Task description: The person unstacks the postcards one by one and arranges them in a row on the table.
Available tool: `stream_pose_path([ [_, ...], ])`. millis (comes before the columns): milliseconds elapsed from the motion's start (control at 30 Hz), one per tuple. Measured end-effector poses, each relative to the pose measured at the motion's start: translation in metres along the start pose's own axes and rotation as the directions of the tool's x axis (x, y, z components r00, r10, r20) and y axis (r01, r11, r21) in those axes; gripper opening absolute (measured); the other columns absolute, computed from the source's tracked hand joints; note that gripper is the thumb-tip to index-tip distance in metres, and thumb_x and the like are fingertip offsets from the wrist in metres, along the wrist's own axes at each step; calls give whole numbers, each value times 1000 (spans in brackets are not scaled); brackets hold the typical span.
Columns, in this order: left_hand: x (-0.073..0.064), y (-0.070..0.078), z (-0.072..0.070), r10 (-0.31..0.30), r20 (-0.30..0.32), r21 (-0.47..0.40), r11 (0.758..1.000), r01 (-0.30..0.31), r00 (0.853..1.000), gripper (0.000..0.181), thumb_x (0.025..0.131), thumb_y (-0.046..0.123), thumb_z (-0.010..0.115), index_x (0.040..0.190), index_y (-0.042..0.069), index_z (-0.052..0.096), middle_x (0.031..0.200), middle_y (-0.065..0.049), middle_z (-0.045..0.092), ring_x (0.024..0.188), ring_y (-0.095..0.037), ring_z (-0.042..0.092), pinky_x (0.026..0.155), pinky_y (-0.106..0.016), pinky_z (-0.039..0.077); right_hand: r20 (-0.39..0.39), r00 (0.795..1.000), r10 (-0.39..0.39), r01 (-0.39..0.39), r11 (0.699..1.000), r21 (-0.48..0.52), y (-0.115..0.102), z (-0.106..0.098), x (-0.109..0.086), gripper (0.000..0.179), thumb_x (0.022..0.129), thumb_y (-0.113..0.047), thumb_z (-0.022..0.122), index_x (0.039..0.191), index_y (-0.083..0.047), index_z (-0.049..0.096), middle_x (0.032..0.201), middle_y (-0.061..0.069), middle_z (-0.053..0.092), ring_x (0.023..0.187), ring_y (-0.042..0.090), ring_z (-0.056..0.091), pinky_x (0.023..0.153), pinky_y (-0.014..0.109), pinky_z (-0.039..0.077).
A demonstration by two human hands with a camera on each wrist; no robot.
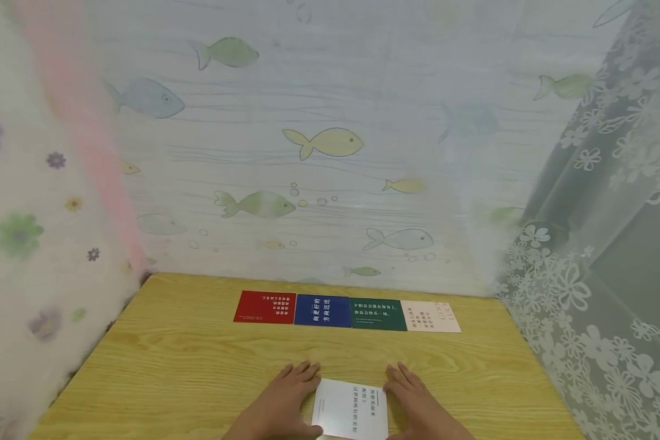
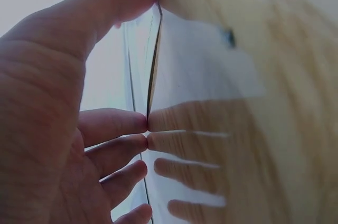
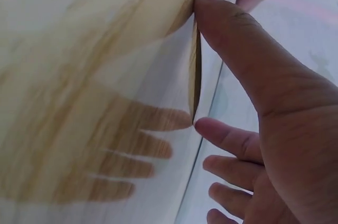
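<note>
A white card (image 1: 345, 410) with dark vertical writing lies at the near edge of the wooden table, between both hands. My left hand (image 1: 285, 400) holds its left side, thumb at the near corner and index finger at the far one. My right hand (image 1: 420, 404) holds the right side the same way. In the left wrist view the card's edge (image 2: 154, 68) spans from thumb to index fingertip, with a thin dark gap under it. A similar bowed edge (image 3: 196, 73) shows in the right wrist view. The other fingers are spread, their tips close to the glossy tabletop.
Across the back of the table (image 1: 159, 354) lies a row of cards side by side: red (image 1: 253, 305), blue (image 1: 305, 305), green (image 1: 371, 322) and pale pink (image 1: 420, 308). Behind hangs a fish-print curtain (image 1: 330, 91); lace fabric (image 1: 599, 342) borders the right side.
</note>
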State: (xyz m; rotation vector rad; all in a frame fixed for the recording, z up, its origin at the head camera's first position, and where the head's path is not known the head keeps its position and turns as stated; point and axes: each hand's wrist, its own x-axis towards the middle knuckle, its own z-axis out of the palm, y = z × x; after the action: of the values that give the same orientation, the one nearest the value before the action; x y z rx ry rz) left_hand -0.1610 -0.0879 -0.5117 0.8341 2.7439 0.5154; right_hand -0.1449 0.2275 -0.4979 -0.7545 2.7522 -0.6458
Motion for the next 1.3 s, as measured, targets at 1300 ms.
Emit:
stream_pose_path([
  [1300,-7,-10,-10,177,-120,116,980,-164,977,99,76,86,58,145,15,58,162,1,41,152,-25,34,124,-55,27,7,1000,7,-7,1000,25,5,6,6,110,66,-77,79,150,-13,48,164,15,35,151,44,27,115,68,32],
])
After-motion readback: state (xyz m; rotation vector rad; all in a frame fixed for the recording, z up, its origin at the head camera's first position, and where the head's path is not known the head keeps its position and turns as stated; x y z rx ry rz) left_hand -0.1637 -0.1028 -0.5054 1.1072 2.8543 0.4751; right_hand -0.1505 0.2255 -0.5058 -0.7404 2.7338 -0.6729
